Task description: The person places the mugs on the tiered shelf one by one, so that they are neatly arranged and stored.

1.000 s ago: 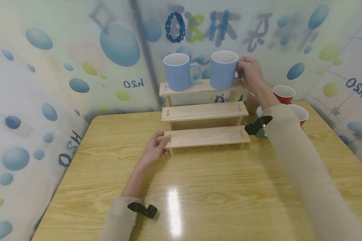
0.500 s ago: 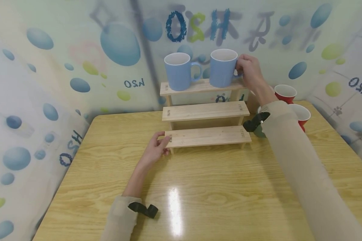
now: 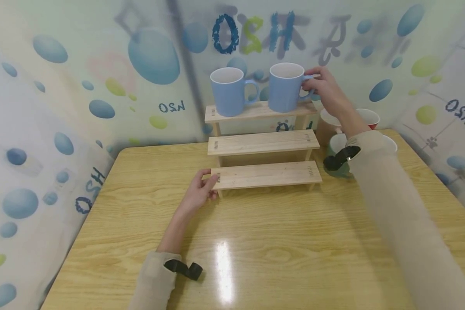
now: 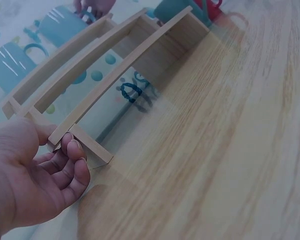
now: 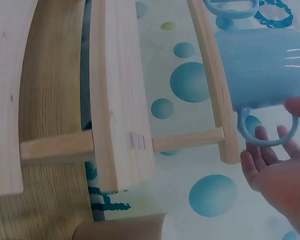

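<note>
A three-step wooden shelf rack [image 3: 263, 143] stands on the table, and two light blue mugs sit upright on its top step. My left hand [image 3: 196, 189] pinches the left end of the lowest step, thumb on top and fingers curled beneath, as the left wrist view shows. At the right end of the top step, my right hand [image 3: 327, 88] is at the handle of the right blue mug [image 3: 284, 92]. In the right wrist view its fingers [image 5: 262, 155] are loosely spread around that handle, with the thumb apart. The left blue mug [image 3: 227, 94] has its handle pointing right.
Right of the rack stand a brown mug [image 3: 325, 131], a green mug [image 3: 339, 172] and red mugs with white insides [image 3: 368, 116], partly hidden by the right forearm. A patterned wall covering [image 3: 155, 60] rises close behind the rack. The wooden table [image 3: 279, 241] extends in front.
My right hand has loosened from the right blue mug's handle and shifted slightly right, so more of the handle shows. The left hand and the rack keep their place.
</note>
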`<state>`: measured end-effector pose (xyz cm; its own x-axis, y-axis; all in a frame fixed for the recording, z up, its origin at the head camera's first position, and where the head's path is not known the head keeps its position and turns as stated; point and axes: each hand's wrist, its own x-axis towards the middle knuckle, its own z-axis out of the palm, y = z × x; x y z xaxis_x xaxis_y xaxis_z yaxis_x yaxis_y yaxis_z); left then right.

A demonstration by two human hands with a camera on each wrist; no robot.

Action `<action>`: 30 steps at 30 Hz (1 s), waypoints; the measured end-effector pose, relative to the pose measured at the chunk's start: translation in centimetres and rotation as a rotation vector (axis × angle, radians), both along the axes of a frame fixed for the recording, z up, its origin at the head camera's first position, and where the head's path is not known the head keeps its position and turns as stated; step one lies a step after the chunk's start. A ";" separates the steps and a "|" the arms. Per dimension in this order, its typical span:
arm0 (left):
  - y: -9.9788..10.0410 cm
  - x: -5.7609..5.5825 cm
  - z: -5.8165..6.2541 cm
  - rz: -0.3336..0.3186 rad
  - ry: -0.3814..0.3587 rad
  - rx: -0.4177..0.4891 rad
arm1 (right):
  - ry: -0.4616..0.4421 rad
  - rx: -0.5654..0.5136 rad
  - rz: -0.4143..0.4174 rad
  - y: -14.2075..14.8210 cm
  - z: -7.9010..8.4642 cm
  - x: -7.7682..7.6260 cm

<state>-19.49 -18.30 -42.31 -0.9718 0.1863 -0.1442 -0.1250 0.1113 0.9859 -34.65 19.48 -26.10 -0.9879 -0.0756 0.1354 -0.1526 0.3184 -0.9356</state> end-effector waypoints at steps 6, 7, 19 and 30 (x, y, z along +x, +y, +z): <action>0.2 0.0 -0.1 0.003 -0.009 0.000 | -0.007 0.035 0.016 1.7 -0.2 0.9; 0.2 0.0 -0.1 0.004 -0.012 0.000 | -0.004 0.041 0.013 2.0 -0.3 1.1; 0.0 -0.1 -0.1 -0.004 -0.016 -0.017 | 0.040 0.030 -0.047 5.1 -1.1 3.4; -0.1 -0.2 -0.3 -0.006 -0.008 -0.027 | 0.075 0.041 -0.097 7.5 -1.8 6.3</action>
<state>-19.72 -18.37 -42.58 -0.9694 0.1882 -0.1574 -0.1325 0.1382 0.9815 -28.39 26.97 -27.87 -0.9781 0.0131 0.2078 -0.1881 0.3727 -0.9087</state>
